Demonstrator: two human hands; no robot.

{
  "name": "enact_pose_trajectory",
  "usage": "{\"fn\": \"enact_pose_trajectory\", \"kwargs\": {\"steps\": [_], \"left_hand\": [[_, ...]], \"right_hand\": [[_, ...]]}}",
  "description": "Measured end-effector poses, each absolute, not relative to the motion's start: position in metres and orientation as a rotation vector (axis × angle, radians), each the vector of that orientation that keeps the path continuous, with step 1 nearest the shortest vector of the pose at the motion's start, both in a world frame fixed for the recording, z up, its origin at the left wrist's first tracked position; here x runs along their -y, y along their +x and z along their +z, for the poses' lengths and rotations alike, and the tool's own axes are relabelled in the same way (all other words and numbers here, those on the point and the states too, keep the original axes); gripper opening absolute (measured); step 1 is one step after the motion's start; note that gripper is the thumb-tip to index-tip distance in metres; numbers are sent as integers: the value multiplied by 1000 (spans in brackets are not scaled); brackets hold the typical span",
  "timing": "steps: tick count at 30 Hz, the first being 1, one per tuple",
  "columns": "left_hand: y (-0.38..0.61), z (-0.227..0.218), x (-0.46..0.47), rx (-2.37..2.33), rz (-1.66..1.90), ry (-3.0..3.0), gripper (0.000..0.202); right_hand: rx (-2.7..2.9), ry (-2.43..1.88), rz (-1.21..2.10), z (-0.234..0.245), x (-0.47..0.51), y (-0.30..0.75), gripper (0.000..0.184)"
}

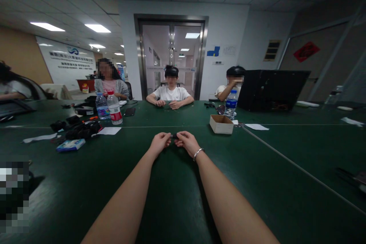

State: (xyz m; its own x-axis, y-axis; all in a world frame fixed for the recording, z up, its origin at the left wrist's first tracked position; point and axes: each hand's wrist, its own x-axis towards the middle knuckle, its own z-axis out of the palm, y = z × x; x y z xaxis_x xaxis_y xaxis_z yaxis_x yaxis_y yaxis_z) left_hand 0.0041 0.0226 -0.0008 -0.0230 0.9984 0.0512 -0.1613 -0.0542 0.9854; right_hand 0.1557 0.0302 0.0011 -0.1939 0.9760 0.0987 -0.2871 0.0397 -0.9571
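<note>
Both my arms reach straight out over the dark green table point(177, 198). My left hand point(160, 142) and my right hand point(187, 142) meet in the middle, fingers curled, pinching a small dark object point(174, 136) between them. The object is too small to name. A silver bracelet point(197, 153) circles my right wrist. Both hands hover at or just above the table top.
A small open cardboard box point(221, 124) sits ahead right, a water bottle point(231, 103) behind it. Two bottles point(110, 108), black gear point(78, 127) and papers lie at left. An open laptop point(271, 89) stands at right. Three people sit across the table.
</note>
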Motion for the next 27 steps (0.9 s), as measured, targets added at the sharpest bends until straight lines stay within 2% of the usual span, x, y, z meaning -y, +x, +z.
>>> {"fn": "enact_pose_trajectory", "kwargs": {"steps": [4,7,10,13,19,22,27], "left_hand": [[4,1,-19,-965,1419,1091,44],[4,1,-19,-1039,1335,1050,32],[4,1,-19,-1060,1300,1194,32],[4,1,-19,-980,1375,1197,46],[4,0,-20,-1051,1320,1173,32],[4,-1,-21,-980,1395,1173,43],[5,-1,-21,-1095,1294,1176,30]], "right_hand": [[1161,-831,1436,1,-30,155,15],[1170,-832,1439,1,-30,155,16],[1163,-842,1444,2,-30,155,15],[1159,-836,1443,3,-29,155,15],[1160,-840,1450,3,-29,156,15],[1160,-817,1454,3,-29,157,18],[1163,-836,1447,3,-29,156,17]]}}
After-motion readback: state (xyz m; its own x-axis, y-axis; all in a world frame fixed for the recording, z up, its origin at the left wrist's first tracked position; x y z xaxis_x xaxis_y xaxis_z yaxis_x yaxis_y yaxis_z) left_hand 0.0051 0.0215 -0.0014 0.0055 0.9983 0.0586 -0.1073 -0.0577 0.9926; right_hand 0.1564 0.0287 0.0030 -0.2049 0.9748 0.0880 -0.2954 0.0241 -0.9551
